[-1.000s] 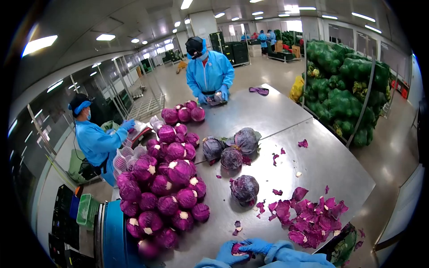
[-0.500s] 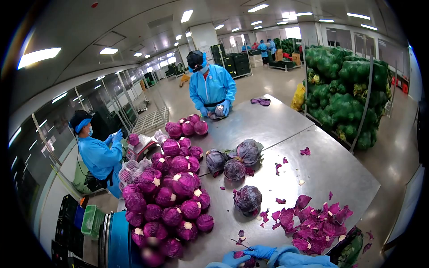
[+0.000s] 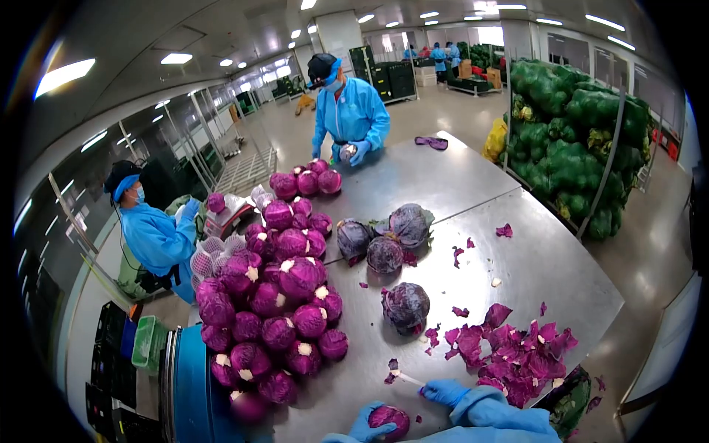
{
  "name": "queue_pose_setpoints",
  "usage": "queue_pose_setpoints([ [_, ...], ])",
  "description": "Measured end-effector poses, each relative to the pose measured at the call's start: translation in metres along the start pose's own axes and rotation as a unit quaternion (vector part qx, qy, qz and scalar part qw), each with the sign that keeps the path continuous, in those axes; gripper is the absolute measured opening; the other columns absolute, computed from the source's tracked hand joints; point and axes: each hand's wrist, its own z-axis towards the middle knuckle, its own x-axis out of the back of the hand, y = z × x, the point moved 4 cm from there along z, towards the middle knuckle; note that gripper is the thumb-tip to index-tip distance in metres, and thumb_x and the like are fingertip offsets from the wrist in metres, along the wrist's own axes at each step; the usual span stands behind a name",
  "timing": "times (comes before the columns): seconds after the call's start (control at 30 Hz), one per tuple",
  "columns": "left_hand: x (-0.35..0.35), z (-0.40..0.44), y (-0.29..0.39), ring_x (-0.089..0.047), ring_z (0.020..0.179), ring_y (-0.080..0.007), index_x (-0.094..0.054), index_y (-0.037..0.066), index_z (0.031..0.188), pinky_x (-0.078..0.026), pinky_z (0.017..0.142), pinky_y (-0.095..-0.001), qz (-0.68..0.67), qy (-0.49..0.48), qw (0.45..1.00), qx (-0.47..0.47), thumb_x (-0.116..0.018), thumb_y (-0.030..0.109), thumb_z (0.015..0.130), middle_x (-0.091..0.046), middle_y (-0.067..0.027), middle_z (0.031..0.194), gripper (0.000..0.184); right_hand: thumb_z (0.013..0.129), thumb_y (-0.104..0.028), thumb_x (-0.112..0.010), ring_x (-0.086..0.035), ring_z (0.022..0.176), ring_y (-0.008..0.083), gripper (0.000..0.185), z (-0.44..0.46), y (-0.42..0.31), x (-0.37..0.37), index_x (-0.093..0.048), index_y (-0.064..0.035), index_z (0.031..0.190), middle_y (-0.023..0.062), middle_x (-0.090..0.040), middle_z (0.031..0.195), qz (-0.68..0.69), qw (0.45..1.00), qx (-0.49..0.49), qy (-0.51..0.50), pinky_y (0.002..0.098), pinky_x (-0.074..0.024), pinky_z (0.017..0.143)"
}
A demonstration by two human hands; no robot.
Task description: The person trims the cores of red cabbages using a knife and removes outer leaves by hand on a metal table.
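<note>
We have a red cabbage [image 3: 390, 423] at six o'clock, at the near side of the bench [image 3: 546, 273], our left grip [image 3: 365, 424] cupped around its nine o'clock flank. It is probably dense, stiff and slippery under gloves; holding low around the sides suits it. Our right grip [image 3: 446, 392] closes on what looks like a slim blade [image 3: 408, 379], pointing toward ten. Loose leaves [image 3: 517, 358] lie at two.

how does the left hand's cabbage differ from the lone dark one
The round magenta cabbage looks vivid; the round dusky purple cabbage looks greyish. The magenta one is in the blue-gloved left hand; the dusky one rests on the silver metal table. Both share that shape.
</note>
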Motion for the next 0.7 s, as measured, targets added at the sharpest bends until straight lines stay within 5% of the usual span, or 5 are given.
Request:
queue_pose_setpoints([
  [0.03,0.013,0.009,-0.037,-0.057,0.110,-0.0274,-0.044,-0.003,0.128,-0.045,0.097,-0.0380,0.113,0.059,0.992,-0.002,-0.089,0.043,0.060,-0.056,-0.0146,0.121,0.095,0.092,-0.043,-0.056,-0.063,0.081,0.0342,0.034,-0.002,-0.004,0.022,-0.067,-0.0115,0.097,0.0158,-0.066,0.092,-0.027,0.999,-0.004,0.035,0.0394,-0.0495,0.076],
  [0.13,0.000,-0.004,-0.018,-0.061,0.097,-0.0179,-0.059,0.001,0.109,-0.048,0.092,-0.0328,-0.044,0.142,0.989,-0.019,-0.092,0.030,0.059,-0.064,-0.0061,0.103,0.066,0.093,-0.040,-0.049,-0.064,0.078,0.0327,0.028,-0.007,-0.067,0.095,-0.062,-0.0204,0.107,0.0136,-0.065,0.087,-0.203,0.963,-0.152,0.091,0.0470,-0.0504,0.066],
  [0.27,0.003,0.009,-0.015,-0.062,0.100,-0.0183,-0.060,0.000,0.112,-0.048,0.094,-0.0345,-0.124,0.030,0.992,0.021,-0.086,0.019,0.067,-0.066,-0.0083,0.107,0.055,0.092,-0.023,-0.052,-0.061,0.075,0.0358,0.028,-0.002,-0.038,0.133,-0.060,-0.0235,0.119,0.0164,-0.059,0.089,-0.262,0.911,-0.067,0.311,0.0471,-0.0481,0.061],
  [0.57,-0.011,0.032,-0.037,-0.049,0.125,-0.0323,-0.042,0.001,0.137,-0.033,0.111,-0.0472,-0.553,0.047,0.812,0.181,-0.064,0.028,0.086,-0.053,-0.0172,0.134,0.062,0.090,-0.022,-0.060,-0.056,0.075,0.0315,0.047,-0.134,0.075,0.125,-0.052,-0.0278,0.135,0.0148,-0.052,0.085,-0.219,0.863,-0.237,0.389,0.0433,-0.0461,0.065],
  [0.7,-0.001,0.054,-0.019,-0.057,0.115,-0.0265,-0.046,-0.001,0.133,-0.043,0.103,-0.0397,-0.497,0.077,0.861,0.079,-0.073,0.026,0.078,-0.059,-0.0147,0.123,0.067,0.082,-0.010,-0.064,-0.054,0.082,0.0313,0.064,-0.201,0.071,0.138,-0.044,-0.0271,0.141,0.0137,-0.049,0.093,-0.200,0.873,-0.319,0.310,0.0413,-0.0461,0.074],
])
